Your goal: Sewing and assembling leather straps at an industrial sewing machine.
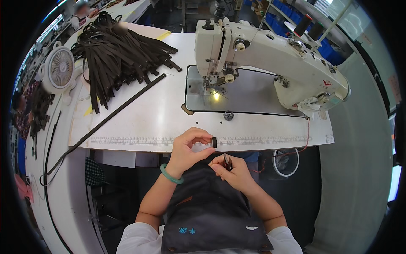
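Left hand [190, 146] pinching a small black piece [214, 142] between thumb and fingers, in front of the sewing machine [262, 40], right hand [233, 171] curled around a dark snips-like tool [228, 163], farther in front, black strap bundle [120, 55] left of the machine.

Was evidently a sewing workshop, shown by the industrial sewing machine [270, 42], thread cones [303, 26], heaped dark straps [122, 55] and ruler-marked worktable [139, 127].

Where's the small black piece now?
The small black piece is pinched in the left hand, just right of the head view's centre, near the tabletop ruler scale.
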Demonstrator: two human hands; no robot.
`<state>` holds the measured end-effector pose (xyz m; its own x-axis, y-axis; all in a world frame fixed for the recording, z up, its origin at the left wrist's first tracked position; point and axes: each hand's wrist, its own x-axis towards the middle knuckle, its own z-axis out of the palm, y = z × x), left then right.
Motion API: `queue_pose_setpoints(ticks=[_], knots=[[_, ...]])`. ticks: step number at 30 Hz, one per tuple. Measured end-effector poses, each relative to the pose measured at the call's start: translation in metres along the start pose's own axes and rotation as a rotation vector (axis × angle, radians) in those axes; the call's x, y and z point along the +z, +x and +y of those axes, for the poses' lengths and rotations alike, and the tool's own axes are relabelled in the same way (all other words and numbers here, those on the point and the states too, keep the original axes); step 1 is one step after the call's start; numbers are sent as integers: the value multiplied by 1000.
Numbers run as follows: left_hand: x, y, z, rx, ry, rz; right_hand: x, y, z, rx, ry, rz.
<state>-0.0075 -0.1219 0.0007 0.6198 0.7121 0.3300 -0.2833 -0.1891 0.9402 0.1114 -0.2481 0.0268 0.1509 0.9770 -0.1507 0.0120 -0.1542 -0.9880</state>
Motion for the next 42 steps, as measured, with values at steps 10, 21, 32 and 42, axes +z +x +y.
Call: queue_pose_setpoints(ticks=[10,21,32,42], knots=[[2,-3,8,-79,-237,-54,2,6,23,-322,-333,101],[8,-6,12,-117,-375,-140,-22,20,4,-55,-195,78],[5,-6,12,-410,-589,-175,-52,12,-44,-405,-379,100],[12,13,9,-370,-40,-406,-61,3,26,15,615,20]])
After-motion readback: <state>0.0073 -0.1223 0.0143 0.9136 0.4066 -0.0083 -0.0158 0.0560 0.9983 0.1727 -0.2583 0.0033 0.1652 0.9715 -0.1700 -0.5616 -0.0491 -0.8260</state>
